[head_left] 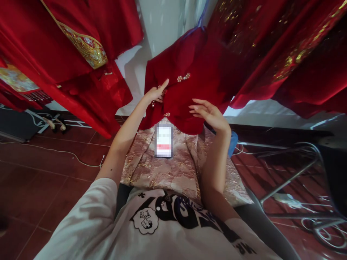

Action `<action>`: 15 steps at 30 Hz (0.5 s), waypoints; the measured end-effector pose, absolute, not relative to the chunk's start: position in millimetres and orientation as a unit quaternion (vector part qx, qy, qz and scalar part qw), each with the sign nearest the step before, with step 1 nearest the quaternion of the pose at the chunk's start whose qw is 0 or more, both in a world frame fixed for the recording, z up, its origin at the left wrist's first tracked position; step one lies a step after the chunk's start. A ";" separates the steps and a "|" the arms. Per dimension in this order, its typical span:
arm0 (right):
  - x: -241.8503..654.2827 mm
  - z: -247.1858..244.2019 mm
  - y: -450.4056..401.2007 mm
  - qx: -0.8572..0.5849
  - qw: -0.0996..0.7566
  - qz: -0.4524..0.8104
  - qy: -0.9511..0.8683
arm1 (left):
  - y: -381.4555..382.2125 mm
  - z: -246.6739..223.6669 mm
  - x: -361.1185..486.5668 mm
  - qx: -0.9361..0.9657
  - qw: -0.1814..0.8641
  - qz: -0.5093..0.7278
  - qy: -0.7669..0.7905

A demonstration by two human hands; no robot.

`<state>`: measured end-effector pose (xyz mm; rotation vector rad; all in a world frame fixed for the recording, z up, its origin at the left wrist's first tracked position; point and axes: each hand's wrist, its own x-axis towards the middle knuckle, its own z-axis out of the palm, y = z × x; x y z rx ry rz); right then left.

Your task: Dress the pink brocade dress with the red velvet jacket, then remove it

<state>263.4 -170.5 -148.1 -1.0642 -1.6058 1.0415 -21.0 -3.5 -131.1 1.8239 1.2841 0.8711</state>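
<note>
A short red jacket point(187, 97) hangs in front of me on a blue hanger point(200, 21), with jewelled flower fasteners point(183, 77) along its front. My left hand point(158, 93) has its fingers curled round the jacket's front edge on the left, the thumb stretched out over the cloth. Beside the jacket's lower right front is my right hand point(208, 112), fingers extended and apart, holding nothing; whether its fingertips touch the cloth I cannot tell. Across my lap lies shiny pink brocade fabric point(176, 169). A phone point(164, 141) with a lit, blurred screen rests on it.
Red garments with gold embroidery hang at the left point(94, 32) and the right point(271, 47). A metal-framed chair point(292, 177) stands at the right. A white cable point(78, 160) crosses the tiled floor point(35, 187), and heeled shoes point(55, 124) are at far left.
</note>
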 end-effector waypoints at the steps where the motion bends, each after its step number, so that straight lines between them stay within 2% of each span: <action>1: 263.5 -148.6 -170.1 -0.433 0.456 0.423 -0.652 | -3.4 -125.5 -21.2 0.707 0.358 0.336 0.509; 3: 263.2 -149.4 -169.3 -0.439 0.452 0.425 -0.650 | -5.5 -113.9 -16.0 0.735 0.290 0.360 0.496; 5: 262.3 -149.7 -168.7 -0.441 0.448 0.432 -0.646 | -9.4 -101.8 -4.3 0.792 0.179 0.386 0.439; 8: 261.4 -149.8 -168.1 -0.435 0.446 0.440 -0.647 | -11.5 -83.5 17.7 0.847 0.077 0.354 0.389; 11: 262.2 -150.1 -167.3 -0.430 0.445 0.444 -0.648 | -3.5 -68.0 34.8 0.868 0.058 0.320 0.375; 15: 264.4 -152.4 -164.6 -0.434 0.439 0.444 -0.649 | 10.9 -55.2 46.4 0.881 0.095 0.303 0.352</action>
